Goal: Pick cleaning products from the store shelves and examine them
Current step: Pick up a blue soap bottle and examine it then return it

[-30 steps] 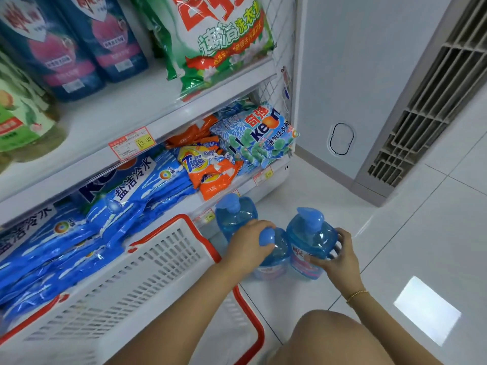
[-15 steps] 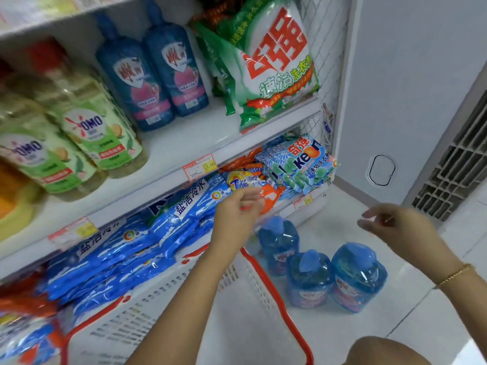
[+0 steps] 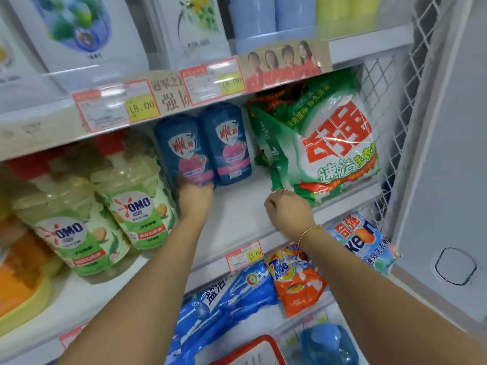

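Shop, likely supermarket: price tags (image 3: 142, 108) on shelf edges (image 3: 369, 46), rows of detergent bottles (image 3: 226, 143), bags (image 3: 329, 143).

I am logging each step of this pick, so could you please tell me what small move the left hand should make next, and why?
Probably close the left hand round the base of the left blue pouch and draw it forward. The hand is at its bottom edge, blur hides the grip, and the shelf in front is bare.
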Tool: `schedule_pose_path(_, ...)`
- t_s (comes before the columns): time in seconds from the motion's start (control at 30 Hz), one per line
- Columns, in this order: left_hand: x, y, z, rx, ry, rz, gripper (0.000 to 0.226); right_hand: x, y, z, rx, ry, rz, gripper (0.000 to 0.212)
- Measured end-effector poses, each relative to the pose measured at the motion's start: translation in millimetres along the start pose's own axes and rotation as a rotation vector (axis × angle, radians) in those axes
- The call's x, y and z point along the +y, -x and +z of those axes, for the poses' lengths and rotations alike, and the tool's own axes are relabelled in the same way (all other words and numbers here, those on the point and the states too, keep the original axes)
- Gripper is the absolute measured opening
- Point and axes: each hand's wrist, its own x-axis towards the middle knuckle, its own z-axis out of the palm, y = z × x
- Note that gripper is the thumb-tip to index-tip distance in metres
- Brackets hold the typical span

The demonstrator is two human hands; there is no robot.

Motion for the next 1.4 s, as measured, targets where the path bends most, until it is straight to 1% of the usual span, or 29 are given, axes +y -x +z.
schedule_pose_path(0.03, -2, -13, 4, 0.007, -0.005, -0.016, 0.063, 0, -1, 7, 0.075, 0.061, -0.003, 0.031)
schedule_pose_path(0.07, -4, -27, 8, 0.017, 0.007, -0.042, 0.068, 0, 0, 11, 0.133, 0.086, -0.019, 0.036)
schedule_pose_path(0.13, -2, -48, 17, 0.047, 0.063, -0.112, 0.067, 3, 3, 15, 0.278, 0.085, -0.056, 0.042)
schedule_pose_path(0.17, -2, -54, 20, 0.078, 0.059, -0.123, 0.07, 5, 4, 18, 0.317, 0.063, -0.082, 0.043)
schedule_pose_path(0.23, -3, -57, 22, 0.139, 0.009, -0.104, 0.08, 8, 5, 22, 0.352, 0.031, -0.109, 0.045)
schedule_pose_path(0.3, -8, -57, 26, 0.162, 0.042, -0.073, 0.087, 9, 4, 26, 0.384, 0.028, -0.107, 0.046)
schedule_pose_path(0.4, -10, -43, 35, 0.177, 0.05, -0.005, 0.083, 10, 2, 29, 0.411, 0.009, -0.113, 0.045)
schedule_pose_path(0.5, -19, -22, 35, 0.142, 0.001, 0.134, 0.096, 11, 3, 28, 0.432, -0.04, -0.116, 0.04)
schedule_pose_path(0.53, -21, -21, 31, 0.122, 0.04, 0.12, 0.095, 11, 4, 28, 0.436, -0.062, -0.113, 0.037)
schedule_pose_path(0.6, -23, -38, 26, 0.133, 0.112, 0.007, 0.096, 11, 4, 26, 0.408, -0.104, -0.104, 0.033)
schedule_pose_path(0.67, -19, -59, 22, 0.143, 0.093, -0.128, 0.104, 11, 5, 27, 0.385, -0.126, -0.099, 0.033)
schedule_pose_path(0.7, -16, -66, 22, 0.138, 0.075, -0.157, 0.105, 11, 6, 27, 0.38, -0.129, -0.096, 0.033)
schedule_pose_path(0.8, -12, -69, 27, 0.129, 0.078, -0.179, 0.1, 12, 6, 27, 0.379, -0.121, -0.092, 0.034)
schedule_pose_path(0.9, -5, -61, 22, 0.128, 0.046, -0.163, 0.097, 9, 5, 23, 0.338, -0.114, -0.076, 0.036)
schedule_pose_path(1.0, 4, -49, 13, 0.046, 0.01, -0.144, 0.099, 2, 7, 14, 0.212, -0.148, -0.028, 0.038)
schedule_pose_path(1.03, 5, -43, 11, 0.027, 0.015, -0.13, 0.101, -2, 8, 9, 0.149, -0.216, -0.003, 0.035)
schedule_pose_path(1.1, 5, -30, 8, -0.005, 0.01, -0.116, 0.106, -11, 15, -5, 0.041, -0.48, 0.081, 0.03)
schedule_pose_path(1.17, 10, -15, 3, -0.039, 0.039, -0.113, 0.107, -20, 29, -25, 0.025, -0.715, 0.154, 0.026)
schedule_pose_path(1.2, 14, -8, 0, -0.058, 0.072, -0.125, 0.104, -24, 38, -35, 0.047, -0.777, 0.179, 0.024)
schedule_pose_path(1.23, 22, 0, -3, -0.07, 0.123, -0.141, 0.097, -28, 46, -45, 0.062, -0.815, 0.201, 0.023)
schedule_pose_path(1.33, 41, 22, -8, -0.116, 0.381, -0.256, 0.058, -32, 68, -76, 0.035, -0.894, 0.268, 0.02)
schedule_pose_path(1.37, 47, 29, -8, -0.154, 0.475, -0.307, 0.053, -32, 74, -87, -0.006, -0.919, 0.296, 0.02)
schedule_pose_path(1.4, 54, 37, -9, -0.213, 0.561, -0.351, 0.055, -32, 80, -97, -0.062, -0.95, 0.331, 0.02)
